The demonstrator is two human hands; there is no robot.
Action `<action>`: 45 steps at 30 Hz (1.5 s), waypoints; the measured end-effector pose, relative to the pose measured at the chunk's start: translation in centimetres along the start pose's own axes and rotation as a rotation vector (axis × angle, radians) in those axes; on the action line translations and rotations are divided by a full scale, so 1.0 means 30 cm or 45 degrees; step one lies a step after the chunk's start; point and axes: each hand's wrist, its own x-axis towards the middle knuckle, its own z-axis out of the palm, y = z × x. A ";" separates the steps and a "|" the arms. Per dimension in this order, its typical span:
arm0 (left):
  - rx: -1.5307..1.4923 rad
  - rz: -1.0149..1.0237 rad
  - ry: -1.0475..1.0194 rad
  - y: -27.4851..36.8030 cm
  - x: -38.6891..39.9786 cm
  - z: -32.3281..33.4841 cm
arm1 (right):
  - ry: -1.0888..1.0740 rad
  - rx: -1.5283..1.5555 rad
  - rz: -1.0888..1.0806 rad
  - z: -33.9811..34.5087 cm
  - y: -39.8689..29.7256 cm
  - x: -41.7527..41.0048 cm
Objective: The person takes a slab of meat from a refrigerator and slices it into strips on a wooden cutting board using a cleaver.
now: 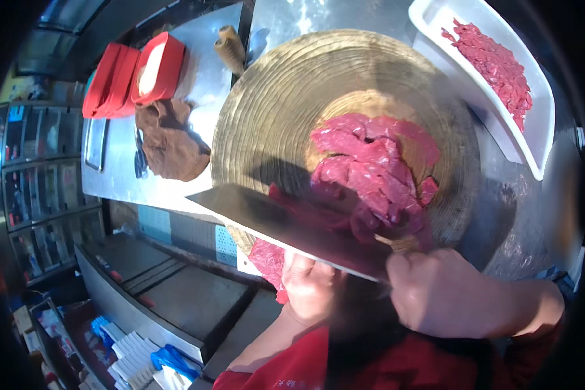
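Observation:
My right hand (pixel 438 292) grips the handle of a wide-bladed cleaver (pixel 292 229). Its blade slants across the near side of a round wooden chopping block (pixel 268 107) and is a little blurred. Behind the blade, closer to my body, my left hand (pixel 309 287) is curled against a piece of raw red meat (pixel 267 258) at the block's near edge. The blade hides part of its fingers. Overlapping slices of raw meat (pixel 365 165) lie in a heap on the block, beyond the cleaver. One small scrap sits at the heap's right side.
At the upper right, a white plastic tub (pixel 502 141) holds cut meat (pixel 497 68). Red plastic containers (pixel 158 68) and a crumpled brown cloth (pixel 175 146) rest on the steel table to the left. A pale brown roll-like object (pixel 231 48) stands near the block. Steel-framed shelving (pixel 53 165) lines the far left.

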 end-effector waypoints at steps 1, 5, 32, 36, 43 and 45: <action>-0.009 -0.014 0.003 -0.009 -0.017 -0.003 | 0.130 0.073 -0.040 -0.005 -0.010 0.040; -0.383 -0.360 0.017 0.009 -0.032 -0.012 | -0.099 0.242 -0.076 -0.051 -0.055 0.279; 0.027 -0.178 0.036 0.040 0.002 -0.020 | -0.035 -0.166 0.001 0.012 0.027 -0.251; -0.261 -0.450 0.061 0.004 -0.030 -0.007 | -0.043 -0.176 0.006 0.007 0.019 -0.202; 0.047 -0.103 -0.043 0.013 0.012 -0.027 | -0.159 -0.039 0.099 -0.021 0.001 -0.038; 0.048 -0.060 -0.028 0.038 0.039 -0.024 | 0.101 0.048 -0.021 0.009 -0.012 0.090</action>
